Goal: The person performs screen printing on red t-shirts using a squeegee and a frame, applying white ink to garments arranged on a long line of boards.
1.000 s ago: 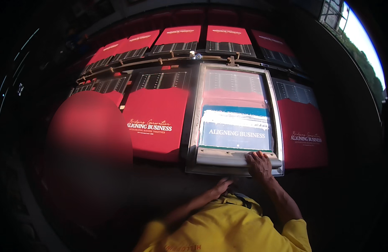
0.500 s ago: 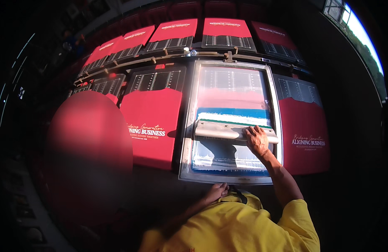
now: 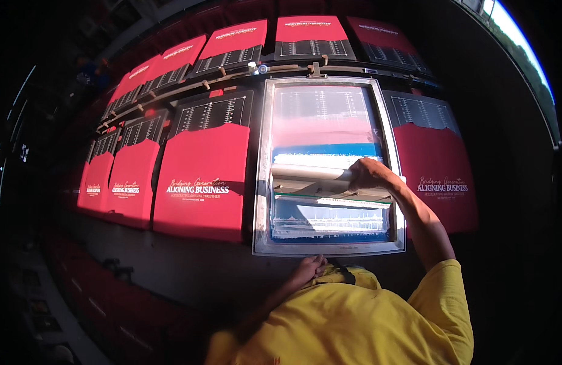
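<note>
The left hand [image 3: 309, 268] is being held nearest, its grip indeterminable, while beyond it, inside a framed screen [image 3: 329, 249], a squeegee [image 3: 317, 181] is being grasped by the right hand [image 3: 368, 174], red fabric pieces [image 3: 311, 31] being supported on boards [image 3: 314, 49] beyond both hands.

screen [image 3: 329, 248] | silver-framed, white-streaked | squeegee [image 3: 314, 185] | pale, green-edged, crosswise over screen
</note>
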Demonstrator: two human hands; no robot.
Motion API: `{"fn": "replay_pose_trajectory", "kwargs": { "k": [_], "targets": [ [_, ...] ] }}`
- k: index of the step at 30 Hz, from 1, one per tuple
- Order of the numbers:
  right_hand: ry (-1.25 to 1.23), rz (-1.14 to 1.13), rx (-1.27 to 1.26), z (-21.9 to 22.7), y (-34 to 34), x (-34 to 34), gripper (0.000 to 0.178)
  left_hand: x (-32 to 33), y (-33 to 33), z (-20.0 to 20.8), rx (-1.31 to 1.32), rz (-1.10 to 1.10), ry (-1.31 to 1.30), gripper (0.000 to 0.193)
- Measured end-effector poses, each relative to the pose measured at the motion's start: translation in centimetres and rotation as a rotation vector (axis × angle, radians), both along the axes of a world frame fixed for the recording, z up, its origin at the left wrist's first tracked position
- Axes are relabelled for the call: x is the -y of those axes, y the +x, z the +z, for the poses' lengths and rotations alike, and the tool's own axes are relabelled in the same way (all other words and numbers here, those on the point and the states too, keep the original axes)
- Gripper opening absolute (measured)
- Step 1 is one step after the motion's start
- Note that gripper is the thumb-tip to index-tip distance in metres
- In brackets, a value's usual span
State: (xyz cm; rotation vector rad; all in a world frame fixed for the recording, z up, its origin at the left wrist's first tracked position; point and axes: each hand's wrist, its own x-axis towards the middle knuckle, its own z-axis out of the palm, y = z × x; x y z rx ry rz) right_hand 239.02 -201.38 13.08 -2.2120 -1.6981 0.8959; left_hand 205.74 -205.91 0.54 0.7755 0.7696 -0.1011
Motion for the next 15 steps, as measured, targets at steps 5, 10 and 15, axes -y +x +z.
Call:
{"fn": "replay_pose_trajectory", "kwargs": {
  "k": [5, 10, 15],
  "targets": [
    [0.391, 0.121, 0.369, -3.0, -8.5, 9.3, 0.014, 0.7, -0.7, -0.2, 0.054, 0.028, -0.092, 0.035],
    [0.424, 0.018, 0.473, -4.5, -12.1, 12.8, 0.023, -0.1, -0.8, 2.0, -0.042, -0.104, 0.004, 0.037],
    [0.238, 0.034, 0.425, -3.7, -10.9, 11.3, 0.022, -3.5, -2.4, 8.6, 0.165, -0.125, 0.954, 0.03]
  ]
}}
